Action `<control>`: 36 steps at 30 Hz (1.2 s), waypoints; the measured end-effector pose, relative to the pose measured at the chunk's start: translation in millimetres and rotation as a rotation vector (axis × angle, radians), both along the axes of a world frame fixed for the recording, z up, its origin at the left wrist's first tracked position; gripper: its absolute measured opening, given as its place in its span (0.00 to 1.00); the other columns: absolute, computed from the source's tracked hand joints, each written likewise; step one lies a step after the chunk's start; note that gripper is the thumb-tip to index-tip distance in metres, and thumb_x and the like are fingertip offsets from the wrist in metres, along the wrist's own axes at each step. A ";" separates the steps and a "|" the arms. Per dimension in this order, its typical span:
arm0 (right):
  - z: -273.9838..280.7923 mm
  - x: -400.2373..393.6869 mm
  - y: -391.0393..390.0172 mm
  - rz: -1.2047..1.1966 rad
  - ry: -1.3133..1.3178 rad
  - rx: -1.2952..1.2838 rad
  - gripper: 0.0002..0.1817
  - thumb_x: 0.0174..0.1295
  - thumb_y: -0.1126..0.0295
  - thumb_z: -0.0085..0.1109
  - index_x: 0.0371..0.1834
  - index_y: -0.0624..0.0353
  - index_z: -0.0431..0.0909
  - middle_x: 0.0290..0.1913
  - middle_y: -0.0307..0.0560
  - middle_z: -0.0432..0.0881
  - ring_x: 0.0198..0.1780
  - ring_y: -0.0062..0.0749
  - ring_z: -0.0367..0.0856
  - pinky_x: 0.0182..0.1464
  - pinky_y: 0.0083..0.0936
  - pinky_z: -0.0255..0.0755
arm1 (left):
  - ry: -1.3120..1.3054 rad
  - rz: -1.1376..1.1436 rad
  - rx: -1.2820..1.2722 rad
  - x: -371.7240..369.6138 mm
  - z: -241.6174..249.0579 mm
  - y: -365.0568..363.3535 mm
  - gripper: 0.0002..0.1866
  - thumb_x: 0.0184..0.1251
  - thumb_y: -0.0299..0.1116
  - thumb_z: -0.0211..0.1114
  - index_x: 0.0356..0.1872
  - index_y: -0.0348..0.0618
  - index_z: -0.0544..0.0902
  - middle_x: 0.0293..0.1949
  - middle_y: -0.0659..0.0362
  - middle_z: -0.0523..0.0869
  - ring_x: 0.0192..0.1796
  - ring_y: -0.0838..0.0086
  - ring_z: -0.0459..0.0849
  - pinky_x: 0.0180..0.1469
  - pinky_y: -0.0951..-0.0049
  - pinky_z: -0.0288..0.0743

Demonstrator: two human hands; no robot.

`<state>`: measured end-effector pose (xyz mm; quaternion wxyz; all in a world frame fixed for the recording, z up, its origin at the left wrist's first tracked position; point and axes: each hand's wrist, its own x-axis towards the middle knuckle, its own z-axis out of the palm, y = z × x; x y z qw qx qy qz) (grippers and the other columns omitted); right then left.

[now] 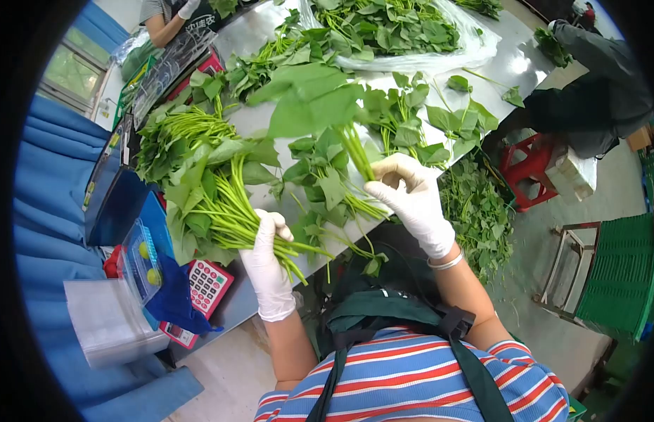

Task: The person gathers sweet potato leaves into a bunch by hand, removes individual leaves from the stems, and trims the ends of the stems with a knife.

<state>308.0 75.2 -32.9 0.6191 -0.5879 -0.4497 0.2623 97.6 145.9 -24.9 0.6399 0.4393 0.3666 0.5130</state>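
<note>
Gloves on both hands, white. Left hand (265, 260) closed around the stems of a leafy bunch (214, 197); stem ends stick out past the fingers, palm side hidden. Right hand (411, 200) pinched shut on a single sprig (320, 105), raised above the metal table (257, 119); its large leaf covers the greens behind. Table edge runs just before both hands. Loose greens too tangled to count. One plastic bag of greens (397, 32) at the far end, cut off. One calculator (207, 285), partly under blue cloth. Two co-workers, mostly out of frame.
</note>
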 end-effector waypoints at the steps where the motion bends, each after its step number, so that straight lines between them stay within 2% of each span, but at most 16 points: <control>1: -0.6 -2.0 1.1 -0.021 -0.065 0.024 0.12 0.49 0.68 0.68 0.36 0.60 0.81 0.34 0.35 0.78 0.33 0.17 0.72 0.35 0.15 0.65 | -0.020 -0.030 0.009 -0.3 -2.1 0.8 0.07 0.67 0.33 0.58 0.40 0.44 0.72 0.30 0.61 0.76 0.27 0.79 0.73 0.29 0.79 0.68; 5: -4.6 -3.4 0.5 -0.127 0.025 -0.105 0.12 0.46 0.69 0.71 0.33 0.59 0.82 0.27 0.32 0.76 0.27 0.12 0.66 0.30 0.13 0.58 | -0.056 -0.037 -0.011 2.7 -2.8 1.6 0.06 0.67 0.32 0.58 0.40 0.44 0.72 0.30 0.61 0.76 0.26 0.80 0.72 0.29 0.79 0.67; 7: -1.5 -5.1 -0.2 -0.152 0.031 -0.079 0.12 0.45 0.69 0.71 0.33 0.59 0.82 0.26 0.32 0.76 0.26 0.12 0.66 0.29 0.13 0.58 | -0.074 0.060 -0.063 6.9 -1.8 -0.1 0.05 0.64 0.29 0.61 0.33 0.42 0.73 0.28 0.60 0.77 0.25 0.81 0.73 0.27 0.80 0.69; 9: 0.6 -8.4 -0.9 -0.117 0.049 -0.027 0.11 0.45 0.69 0.71 0.32 0.59 0.82 0.26 0.31 0.75 0.26 0.11 0.67 0.29 0.13 0.58 | -0.092 0.060 -0.069 10.7 -4.2 -2.9 0.05 0.63 0.28 0.61 0.33 0.42 0.73 0.28 0.60 0.77 0.25 0.81 0.73 0.27 0.80 0.69; 10: 0.5 -9.0 -2.5 -0.092 0.007 -0.059 0.12 0.46 0.69 0.71 0.34 0.59 0.82 0.30 0.36 0.78 0.28 0.16 0.70 0.32 0.15 0.64 | -0.111 0.066 -0.074 13.0 -5.8 -4.1 0.04 0.62 0.27 0.61 0.33 0.41 0.74 0.28 0.60 0.77 0.25 0.81 0.73 0.27 0.80 0.69; 14: 4.5 -23.0 1.7 -0.035 -0.139 0.069 0.12 0.43 0.71 0.72 0.31 0.60 0.81 0.26 0.37 0.76 0.26 0.19 0.69 0.31 0.17 0.63 | -0.032 0.026 -0.076 26.9 -10.3 -12.8 0.05 0.60 0.23 0.62 0.36 0.40 0.76 0.28 0.60 0.78 0.24 0.80 0.74 0.27 0.80 0.69; 19: -8.0 -42.0 -0.8 0.057 -0.330 0.070 0.12 0.43 0.70 0.71 0.31 0.59 0.81 0.24 0.40 0.76 0.23 0.24 0.71 0.28 0.18 0.64 | -0.121 0.042 -0.096 43.1 -15.8 -20.2 0.14 0.50 0.13 0.65 0.36 0.40 0.73 0.30 0.59 0.79 0.26 0.77 0.77 0.28 0.79 0.72; 22: -9.0 -37.7 -5.5 0.140 -0.202 0.015 0.11 0.46 0.70 0.70 0.32 0.59 0.81 0.25 0.37 0.77 0.23 0.20 0.70 0.28 0.18 0.63 | -0.016 0.015 -0.098 41.0 -19.7 -18.7 0.15 0.50 0.14 0.67 0.35 0.41 0.73 0.29 0.58 0.79 0.25 0.76 0.78 0.27 0.80 0.72; 24: -5.4 -34.6 -10.5 0.365 0.216 -0.186 0.08 0.53 0.70 0.66 0.33 0.61 0.79 0.29 0.35 0.76 0.29 0.16 0.72 0.32 0.16 0.68 | -0.012 0.014 -0.094 40.8 -19.8 -20.3 0.14 0.50 0.14 0.67 0.35 0.41 0.73 0.29 0.58 0.79 0.25 0.76 0.77 0.27 0.80 0.72; 25: -9.0 -36.9 -11.1 0.361 0.217 -0.187 0.08 0.53 0.70 0.66 0.33 0.61 0.79 0.29 0.35 0.76 0.29 0.16 0.72 0.32 0.16 0.68 | -0.009 0.018 -0.091 40.9 -19.6 -21.1 0.14 0.50 0.14 0.67 0.34 0.41 0.73 0.30 0.57 0.80 0.24 0.76 0.77 0.26 0.80 0.72; 28: -25.0 -50.5 -9.1 0.220 0.646 -0.097 0.08 0.56 0.72 0.63 0.36 0.62 0.77 0.34 0.34 0.78 0.33 0.12 0.72 0.35 0.12 0.67 | -0.016 0.023 -0.080 42.8 -16.8 -21.7 0.14 0.50 0.14 0.66 0.33 0.42 0.72 0.27 0.58 0.78 0.24 0.76 0.77 0.26 0.81 0.71; 29: -26.0 -56.2 -9.5 0.221 0.645 -0.096 0.08 0.56 0.72 0.63 0.36 0.62 0.77 0.34 0.34 0.78 0.33 0.12 0.72 0.35 0.12 0.67 | -0.017 0.048 -0.066 43.5 -16.9 -21.9 0.14 0.50 0.14 0.66 0.33 0.42 0.72 0.26 0.59 0.78 0.24 0.77 0.77 0.26 0.81 0.70; 31: -27.4 -68.9 -11.2 0.024 0.698 0.014 0.07 0.56 0.74 0.62 0.36 0.62 0.75 0.34 0.34 0.77 0.35 0.12 0.72 0.38 0.12 0.66 | -0.030 0.085 -0.076 46.8 -17.1 -22.5 0.14 0.51 0.15 0.66 0.33 0.42 0.72 0.25 0.60 0.77 0.23 0.77 0.76 0.25 0.81 0.69; 33: -30.3 -66.9 -12.2 -0.114 0.643 0.015 0.07 0.61 0.70 0.57 0.37 0.61 0.74 0.33 0.34 0.75 0.34 0.15 0.71 0.38 0.14 0.66 | -0.039 0.118 -0.089 43.5 -16.8 -19.6 0.13 0.52 0.15 0.65 0.33 0.43 0.71 0.25 0.60 0.76 0.23 0.78 0.75 0.25 0.81 0.69; 35: -45.7 -35.4 -5.3 -0.402 0.818 0.163 0.13 0.67 0.62 0.49 0.42 0.61 0.74 0.32 0.36 0.76 0.30 0.19 0.71 0.36 0.17 0.66 | -0.129 0.196 -0.146 29.9 -13.9 -5.8 0.12 0.54 0.17 0.64 0.34 0.43 0.71 0.25 0.60 0.76 0.22 0.79 0.74 0.24 0.81 0.67; 36: -34.4 -22.8 -0.4 -0.330 1.112 0.248 0.16 0.68 0.58 0.46 0.45 0.61 0.73 0.32 0.37 0.76 0.30 0.20 0.71 0.35 0.17 0.66 | -0.130 0.197 -0.144 26.1 -12.6 -3.6 0.12 0.54 0.17 0.64 0.34 0.43 0.71 0.25 0.60 0.76 0.22 0.79 0.74 0.24 0.81 0.67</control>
